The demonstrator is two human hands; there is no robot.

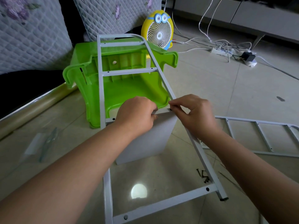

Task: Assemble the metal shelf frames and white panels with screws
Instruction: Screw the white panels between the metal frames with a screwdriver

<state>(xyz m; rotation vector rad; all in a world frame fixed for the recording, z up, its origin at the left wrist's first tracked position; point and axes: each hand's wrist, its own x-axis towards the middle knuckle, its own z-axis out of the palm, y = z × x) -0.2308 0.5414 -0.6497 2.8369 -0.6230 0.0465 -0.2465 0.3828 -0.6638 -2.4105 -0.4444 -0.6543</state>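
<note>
Both my arms reach out in front of me. My left hand (137, 113) curls its fingers over the top edge of the white panel (150, 139) and holds it. My right hand (194, 113) bends its finger and thumb together and pinches a tiny black screw (170, 109) at the panel's top corner, right against the frame (102, 94). The frame is thin grey-white metal, shaped like a ladder with little holes in its bars. It is tilted, and its round top leans on a shiny green plastic stool (129, 89). The panel is flat and smooth and stands on the floor between the frame's two long bars. More black screws (203, 175) lie on the floor tiles near the frame's foot. Another frame (258, 138) lies flat on my right.
</note>
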